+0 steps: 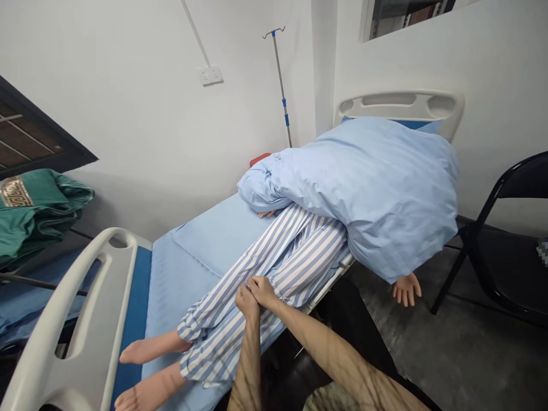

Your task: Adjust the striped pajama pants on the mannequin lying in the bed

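The left hand [247, 301] and right hand [262, 291] close in a grip on a striped trouser leg [295, 257] running lengthwise along the hospital bed [120, 274], the right hand nearer the knee.

Trousers [295, 254]: blue and white stripes running along the leg. Duvet [377, 194]: pale blue with a faint tone-on-tone stripe. Sheet [214, 240]: pale blue. Footboard [72, 319]: white, bordered by a dark blue strip [132, 331]. Folded cloth [38, 211]: green, with a gold and brown key-pattern band. Chair [483, 268]: black. Drip stand [280, 85]: grey with blue fittings. Floor [428, 342]: mottled grey. Wall [128, 114]: white.
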A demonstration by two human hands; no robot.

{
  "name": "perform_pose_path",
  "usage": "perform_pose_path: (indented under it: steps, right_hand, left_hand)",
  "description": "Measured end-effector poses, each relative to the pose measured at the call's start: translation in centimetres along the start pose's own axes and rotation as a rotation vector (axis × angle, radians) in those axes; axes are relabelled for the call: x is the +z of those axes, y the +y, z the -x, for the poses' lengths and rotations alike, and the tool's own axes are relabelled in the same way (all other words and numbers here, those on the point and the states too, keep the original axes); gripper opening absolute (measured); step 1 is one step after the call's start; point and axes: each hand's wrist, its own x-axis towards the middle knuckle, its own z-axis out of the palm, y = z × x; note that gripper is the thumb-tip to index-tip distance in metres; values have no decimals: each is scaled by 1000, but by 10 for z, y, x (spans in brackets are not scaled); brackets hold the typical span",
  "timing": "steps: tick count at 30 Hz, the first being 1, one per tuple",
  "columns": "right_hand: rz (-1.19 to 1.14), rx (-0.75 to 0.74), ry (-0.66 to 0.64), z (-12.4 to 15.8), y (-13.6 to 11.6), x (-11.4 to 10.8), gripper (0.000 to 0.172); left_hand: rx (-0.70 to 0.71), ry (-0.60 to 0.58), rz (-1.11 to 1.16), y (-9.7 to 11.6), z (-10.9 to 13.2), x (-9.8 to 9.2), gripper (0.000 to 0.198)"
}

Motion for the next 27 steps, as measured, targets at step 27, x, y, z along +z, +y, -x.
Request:
perform_pose_path:
  steps: [27]
  right_hand:
    - [468,-79,-16,11,0,-22,36]
  left_hand:
    - [60,-105,-80,-12,9,5,36]
